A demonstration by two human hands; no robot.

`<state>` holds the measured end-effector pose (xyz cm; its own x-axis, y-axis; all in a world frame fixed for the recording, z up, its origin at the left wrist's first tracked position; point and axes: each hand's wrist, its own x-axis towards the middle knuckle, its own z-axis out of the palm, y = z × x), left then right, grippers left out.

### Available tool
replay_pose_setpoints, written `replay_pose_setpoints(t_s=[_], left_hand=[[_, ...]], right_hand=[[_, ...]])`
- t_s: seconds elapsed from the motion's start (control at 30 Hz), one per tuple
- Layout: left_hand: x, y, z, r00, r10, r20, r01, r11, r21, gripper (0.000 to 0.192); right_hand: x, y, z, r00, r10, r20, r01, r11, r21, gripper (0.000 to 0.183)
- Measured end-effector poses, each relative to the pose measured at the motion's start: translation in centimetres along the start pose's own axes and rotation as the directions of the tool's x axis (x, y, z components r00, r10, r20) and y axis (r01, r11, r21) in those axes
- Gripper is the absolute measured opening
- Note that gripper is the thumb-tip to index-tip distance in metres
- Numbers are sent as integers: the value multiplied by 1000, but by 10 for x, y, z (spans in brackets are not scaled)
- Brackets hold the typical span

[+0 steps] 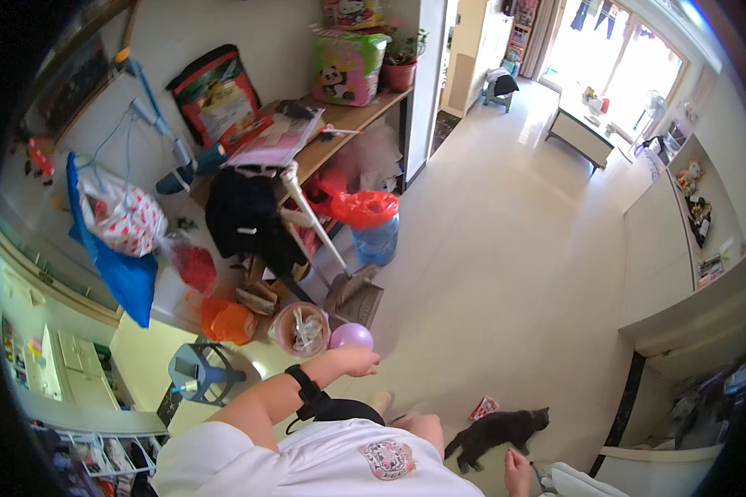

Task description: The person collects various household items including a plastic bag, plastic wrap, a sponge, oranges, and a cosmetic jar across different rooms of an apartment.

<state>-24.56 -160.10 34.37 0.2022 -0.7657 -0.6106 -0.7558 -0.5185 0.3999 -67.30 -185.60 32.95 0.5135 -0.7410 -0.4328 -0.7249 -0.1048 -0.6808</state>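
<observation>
My left hand (356, 360) is in front of me with its fingers curled, just beside a purple balloon (352, 337); whether it holds anything cannot be told. A pink bin (281, 323) with plastic waste stands left of the balloon, with a dustpan (367, 303) and broom (351, 284) behind. At the lower edge my right hand (517, 467) hangs with curled fingers, near a dark grey cat (497, 433) on the tiled floor. What that hand holds, if anything, does not show. A small red and white packet (485, 408) lies by the cat.
A blue water bottle bin with a red bag (375, 239) stands under a wooden shelf (360, 124). At left are a blue stool (204, 373) and an orange bag (227, 320). Far off stands a low table (578, 138); a white cabinet (656, 242) lines the right side.
</observation>
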Motion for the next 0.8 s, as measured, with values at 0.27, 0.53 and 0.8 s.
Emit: replay_pose_setpoints(t_s=[0.27,0.53,0.8], left_hand=[[96,11,-67,999,-36,-12,36,999,-2,33],[180,34,-155,993,-86,-85,77,992,-100,37],[294,93,-281,969,160,-190,-202,952,-229,37]], right_hand=[[137,17,-19,991,39,129,-47,997,59,36],[323,-114,-96,988,-87,132,108,981,-163,47],[446,-206,-152,949,-202,243,263,929,-258,43]])
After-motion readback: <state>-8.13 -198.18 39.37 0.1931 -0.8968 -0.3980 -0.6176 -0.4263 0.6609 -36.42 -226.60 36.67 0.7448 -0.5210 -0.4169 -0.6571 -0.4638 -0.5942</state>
